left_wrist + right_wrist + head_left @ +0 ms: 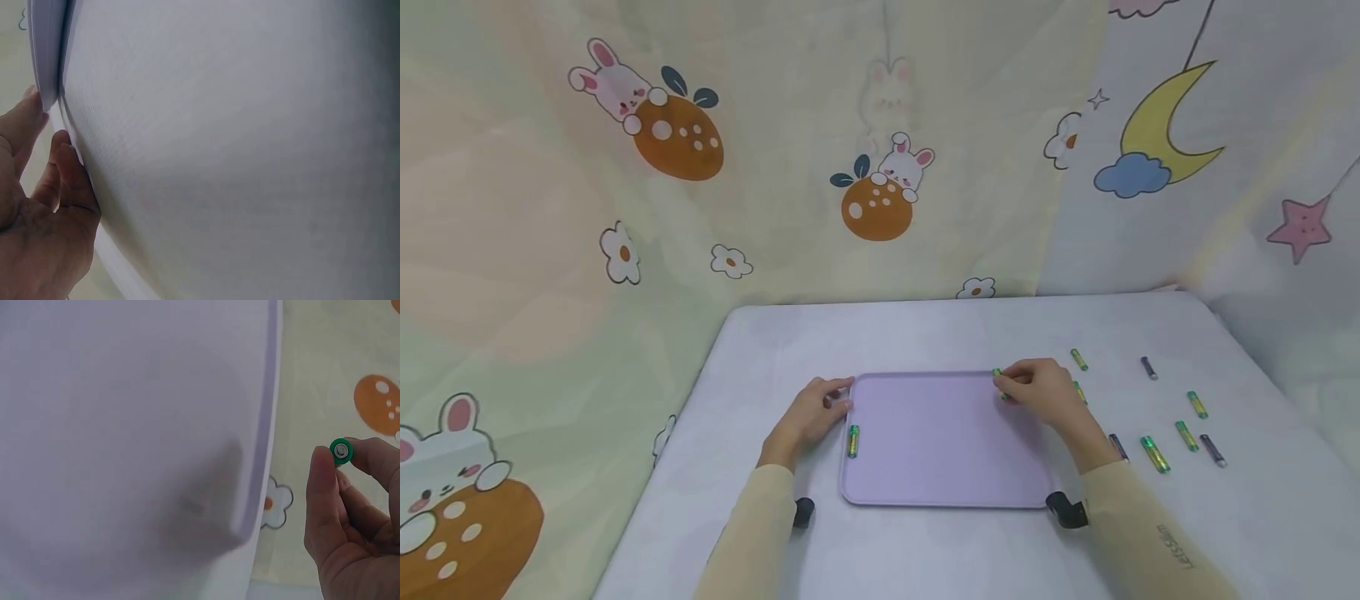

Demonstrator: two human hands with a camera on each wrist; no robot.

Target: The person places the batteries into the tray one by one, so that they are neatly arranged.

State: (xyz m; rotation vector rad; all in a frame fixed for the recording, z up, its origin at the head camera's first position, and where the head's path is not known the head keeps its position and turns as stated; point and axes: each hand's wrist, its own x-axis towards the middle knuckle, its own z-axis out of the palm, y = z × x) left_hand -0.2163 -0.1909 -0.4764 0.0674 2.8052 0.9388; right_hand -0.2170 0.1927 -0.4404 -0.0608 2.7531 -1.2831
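I see my right hand (pixel 1037 390) pinching a green battery (pixel 998 382) at the tray's (pixel 947 467) one o'clock corner, while my left hand (pixel 812 412) rests relaxed fingers against its nine o'clock edge, just above another battery (pixel 853 441).

Your right hand (pixel 1037 390): pinches a green battery (pixel 998 382) at the tray (pixel 947 467) corner.
Your left hand (pixel 811 414): touches the tray edge.

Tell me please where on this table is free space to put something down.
The lilac tray is bare between the green battery by its left rim and the right hand. The table behind the tray is also free. It is crowded right of the tray, where loose batteries lie scattered.
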